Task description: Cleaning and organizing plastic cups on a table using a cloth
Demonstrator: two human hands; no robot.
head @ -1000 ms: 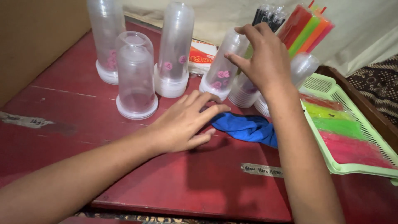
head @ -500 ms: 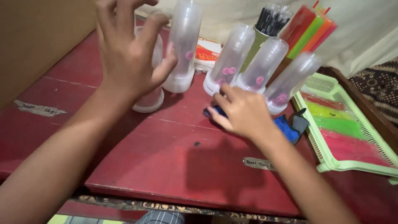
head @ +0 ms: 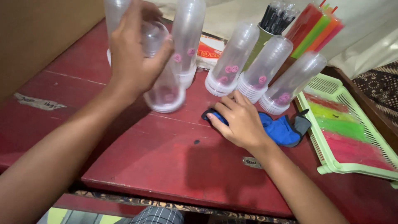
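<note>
Gripping a clear cup stack (head: 159,72) in my left hand (head: 134,58), lifted off the tabletop (head: 137,166), left of blue cloth (head: 277,128); right hand (head: 238,120) flat, fingers spread, on cloth w/ nothing held.

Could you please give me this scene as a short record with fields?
left hand: left hand grips a clear cup stack, lifted and tilted above the table
right hand: right hand rests flat on a blue cloth
surface: red table
behind: more upside-down cup stacks, some leaning
right side: green tray with coloured items; coloured straw packs; black straws
</note>
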